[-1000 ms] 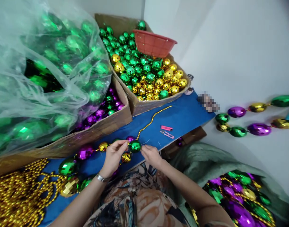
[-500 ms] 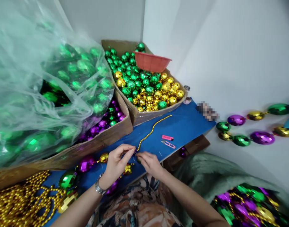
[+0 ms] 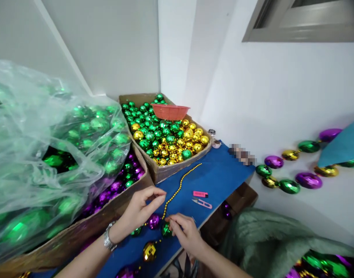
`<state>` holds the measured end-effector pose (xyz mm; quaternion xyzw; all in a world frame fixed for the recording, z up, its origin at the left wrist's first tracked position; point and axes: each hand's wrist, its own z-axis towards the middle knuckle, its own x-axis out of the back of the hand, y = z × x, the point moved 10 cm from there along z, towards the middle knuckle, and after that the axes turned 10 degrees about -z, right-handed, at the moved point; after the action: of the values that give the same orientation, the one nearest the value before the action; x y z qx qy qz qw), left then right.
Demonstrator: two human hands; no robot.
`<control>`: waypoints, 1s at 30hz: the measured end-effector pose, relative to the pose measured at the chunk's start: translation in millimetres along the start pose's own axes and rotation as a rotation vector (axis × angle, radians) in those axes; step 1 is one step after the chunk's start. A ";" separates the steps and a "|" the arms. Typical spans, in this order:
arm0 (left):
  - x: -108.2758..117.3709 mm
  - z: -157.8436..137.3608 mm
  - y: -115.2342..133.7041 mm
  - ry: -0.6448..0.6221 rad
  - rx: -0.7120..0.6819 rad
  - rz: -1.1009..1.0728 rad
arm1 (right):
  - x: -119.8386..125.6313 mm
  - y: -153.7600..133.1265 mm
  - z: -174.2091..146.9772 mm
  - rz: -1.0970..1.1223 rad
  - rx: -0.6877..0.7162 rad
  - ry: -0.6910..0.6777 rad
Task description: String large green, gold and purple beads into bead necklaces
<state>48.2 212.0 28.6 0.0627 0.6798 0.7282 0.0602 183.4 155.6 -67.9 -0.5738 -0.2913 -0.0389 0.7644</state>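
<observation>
My left hand (image 3: 146,205) is raised over the blue table, thumb and fingertips pinched together; whatever they hold is too fine to make out. Lower and to the right, my right hand (image 3: 186,231) pinches what looks like a thin thread. Just by its fingertips is a shiny green bead (image 3: 166,229), partly hidden. A string of small gold beads (image 3: 181,181) runs from near my fingers up the table. A purple bead (image 3: 154,221) and a gold bead (image 3: 149,251) of the large-bead garland lie below my left hand.
Pink thread snips (image 3: 204,203) and a pink lighter-like item (image 3: 200,194) lie to the right. Behind stand a carton (image 3: 182,162) of green and gold beads with a red basket (image 3: 170,112), and a carton under a plastic bag (image 3: 87,135). A green sack (image 3: 252,235) stands right.
The view has tilted upward, so things sit lower in the picture. My hands have moved apart, left above right. More of the large-bead garland shows between my arms.
</observation>
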 end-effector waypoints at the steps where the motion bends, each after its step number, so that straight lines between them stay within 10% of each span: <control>1: -3.6 13.6 9.4 -0.030 -0.025 0.037 | 2.6 1.8 0.3 0.013 -0.011 0.019; 7: -0.5 120.9 35.9 -0.009 -0.221 0.438 | 14.4 7.0 -3.1 0.034 -0.034 0.086; 13: 63.9 198.9 34.3 0.275 -0.222 0.848 | 22.2 25.9 -15.0 0.053 -0.074 0.133; 23: 133.3 211.5 51.0 0.485 -0.154 0.997 | 27.4 42.0 -15.2 0.041 -0.094 0.122; 30: 132.3 185.3 18.1 0.264 0.020 1.057 | 39.4 29.8 -14.3 0.017 -0.106 0.115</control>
<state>-50.1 415.7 60.4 0.3048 0.5645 0.6542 -0.4006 233.5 163.6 -76.5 -0.6126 -0.2395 -0.0806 0.7489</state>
